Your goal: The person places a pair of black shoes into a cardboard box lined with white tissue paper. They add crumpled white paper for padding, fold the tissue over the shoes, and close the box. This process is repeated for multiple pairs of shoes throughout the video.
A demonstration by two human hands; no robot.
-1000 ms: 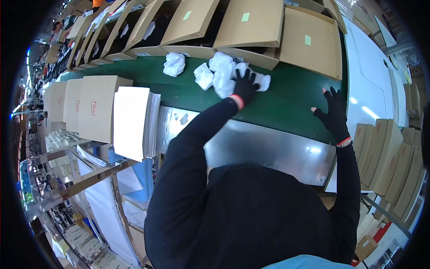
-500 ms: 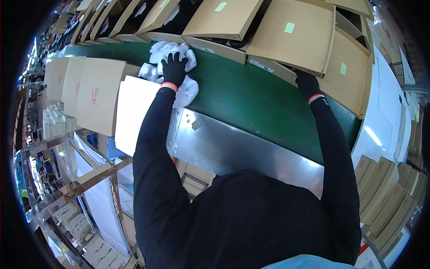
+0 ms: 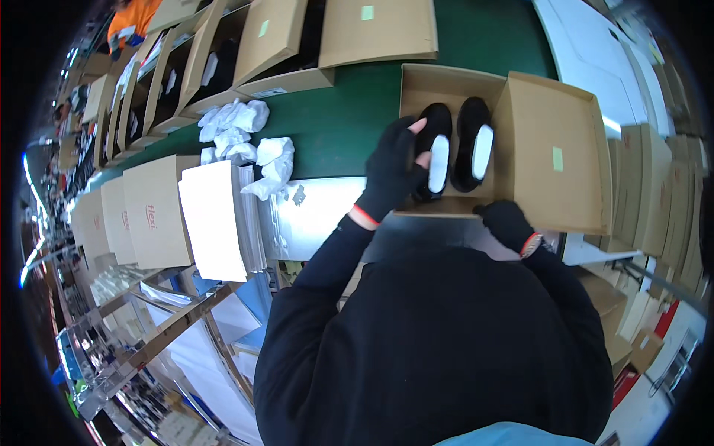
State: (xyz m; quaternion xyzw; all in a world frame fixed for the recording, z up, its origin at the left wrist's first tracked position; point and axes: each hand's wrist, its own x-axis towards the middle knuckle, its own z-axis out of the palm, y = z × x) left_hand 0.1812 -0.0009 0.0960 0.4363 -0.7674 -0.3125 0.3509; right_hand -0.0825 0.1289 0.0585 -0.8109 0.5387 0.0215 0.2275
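Observation:
In front of me an open cardboard shoebox (image 3: 452, 76) holds two black shoes, each with a white piece inside its opening. My left hand (image 3: 393, 167), in a black glove with bare fingertips, reaches over the box's left side. Its thumb and a finger are spread at the edge of the left shoe (image 3: 439, 123). The right shoe (image 3: 471, 115) lies beside it, untouched. My right hand (image 3: 507, 227), gloved too, is closed at the box's near edge, by the lid hinge. The box lid (image 3: 558, 182) is folded back to the right and bears a pale green sticker.
Crumpled white paper wads (image 3: 234, 126) lie on the green conveyor belt (image 3: 342, 111), left of the box. A stack of white sheets (image 3: 212, 223) stands nearer, beside upright cardboard boxes (image 3: 152, 215). More open shoeboxes (image 3: 379, 33) line the belt's far side. A person in orange (image 3: 134, 18) is far left.
My left hand has left the paper wads and moved right to the left shoe. One shoebox now sits nearer me with its lid laid back, showing the shoes; my right hand has come nearer too.

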